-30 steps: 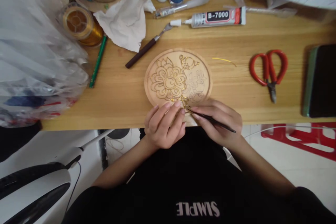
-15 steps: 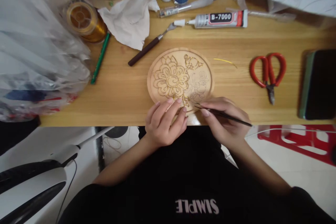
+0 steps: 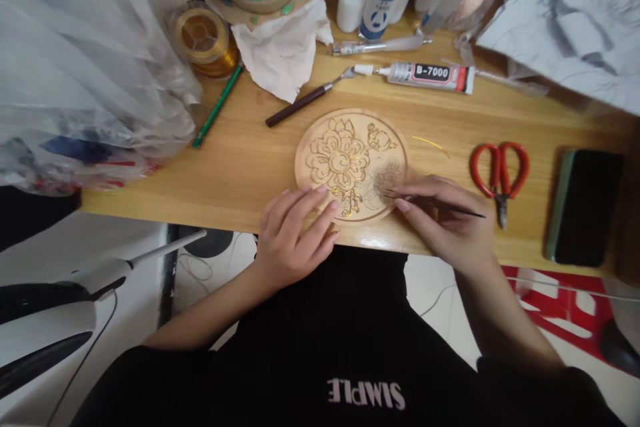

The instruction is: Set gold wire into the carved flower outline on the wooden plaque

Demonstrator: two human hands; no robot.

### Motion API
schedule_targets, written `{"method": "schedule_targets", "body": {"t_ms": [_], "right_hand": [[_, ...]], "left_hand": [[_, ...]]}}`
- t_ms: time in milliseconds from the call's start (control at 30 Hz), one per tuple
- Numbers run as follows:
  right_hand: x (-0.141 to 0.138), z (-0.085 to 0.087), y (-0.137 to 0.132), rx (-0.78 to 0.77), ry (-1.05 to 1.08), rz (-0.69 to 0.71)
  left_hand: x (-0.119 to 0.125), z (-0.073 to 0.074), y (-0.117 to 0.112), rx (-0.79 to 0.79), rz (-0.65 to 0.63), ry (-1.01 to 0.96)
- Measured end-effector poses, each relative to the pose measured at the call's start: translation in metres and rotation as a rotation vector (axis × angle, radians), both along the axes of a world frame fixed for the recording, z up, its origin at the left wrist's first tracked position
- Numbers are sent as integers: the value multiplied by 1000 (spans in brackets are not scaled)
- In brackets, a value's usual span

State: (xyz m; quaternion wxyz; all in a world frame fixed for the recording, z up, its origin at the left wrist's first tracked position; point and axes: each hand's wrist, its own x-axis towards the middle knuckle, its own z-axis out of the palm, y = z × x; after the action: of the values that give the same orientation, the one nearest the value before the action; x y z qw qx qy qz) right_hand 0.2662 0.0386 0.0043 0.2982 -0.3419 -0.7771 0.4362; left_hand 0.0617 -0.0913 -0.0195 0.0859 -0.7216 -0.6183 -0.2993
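The round wooden plaque (image 3: 372, 157) lay left of the right fingers (image 3: 425, 189), pinching tweezers (image 3: 466, 212); the left fingers (image 3: 301, 204), slightly spread, touched its rim.

The right hand (image 3: 443, 223) partly hides what look like tweezers (image 3: 469, 212).

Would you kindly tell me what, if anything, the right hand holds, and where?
The right hand holds slim, dark, pointed tweezers by the front part, near the tips.
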Motion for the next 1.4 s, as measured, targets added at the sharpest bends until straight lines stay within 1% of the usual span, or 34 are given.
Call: {"method": "schedule_targets", "body": {"t_ms": [133, 267, 400, 633, 867, 933, 1133, 1400], "right_hand": [[-3, 3, -13, -82, -27, -13], [-9, 10, -24, -34, -69, 60], [-14, 14, -27, 4, -93, 109], [-18, 18, -25, 39, -135, 127], [-29, 22, -11, 73, -82, 64], [-34, 21, -7, 79, -100, 78], [-46, 16, 1, 146, -162, 180], [-46, 10, 2, 121, -145, 223]], "left_hand": [[-5, -1, -3, -9, 98, -45], [-5, -5, 0, -7, 122, -28], [-3, -4, 3, -34, 127, -9], [-4, 2, 7, -51, 112, 11], [-4, -1, 12, -97, 113, 54], [-3, -3, 13, -94, 116, 73], [-1, -5, 14, -96, 141, 114], [-1, -7, 13, -85, 138, 116]]}}
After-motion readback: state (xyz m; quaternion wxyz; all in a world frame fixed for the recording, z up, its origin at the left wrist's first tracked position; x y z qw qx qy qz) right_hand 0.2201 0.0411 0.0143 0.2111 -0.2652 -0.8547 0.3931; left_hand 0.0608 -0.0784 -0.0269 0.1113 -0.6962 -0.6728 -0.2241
